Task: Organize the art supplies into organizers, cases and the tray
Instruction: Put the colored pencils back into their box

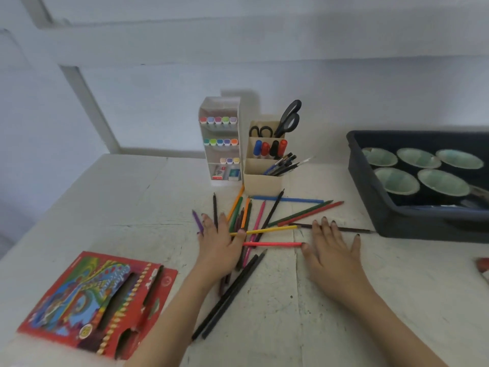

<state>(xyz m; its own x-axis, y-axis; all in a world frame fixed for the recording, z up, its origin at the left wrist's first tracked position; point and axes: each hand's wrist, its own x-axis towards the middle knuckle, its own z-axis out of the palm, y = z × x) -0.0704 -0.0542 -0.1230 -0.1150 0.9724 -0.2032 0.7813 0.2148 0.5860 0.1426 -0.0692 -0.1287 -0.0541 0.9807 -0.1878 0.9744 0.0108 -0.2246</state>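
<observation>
shows both hands palm down on the white table (119,207), forearms reaching in from the near edge. finds the left hand (218,241) lying flat across the heap of coloured pencils (246,215), fingers straight and fanned apart, clasping nothing; puts its thumb against the yellow pencil (264,230) and its outer fingers beside the purple pencil (197,220). finds the right hand (330,250) flat too, fingers straight and spread wide, holding nothing; places its fingertips over the dark brown pencil (349,229) and its thumb tip at the end of the red pencil (272,244). shows the pencils loose on the table between and ahead of the hands, crossing one another, with two black pencils (230,295) slanting back beside the left forearm. has the red pencil box (98,303) lying flat near the front left, well apart from the heap. sets the white marker organizer (221,103) and the beige organizer (263,178) upright side by side just behind the pencils, the first with markers in tiers, the second with scissors (289,117), markers and brushes. shows the dark tray (412,223) at the right, five pale green bowls (418,158) inside.
</observation>
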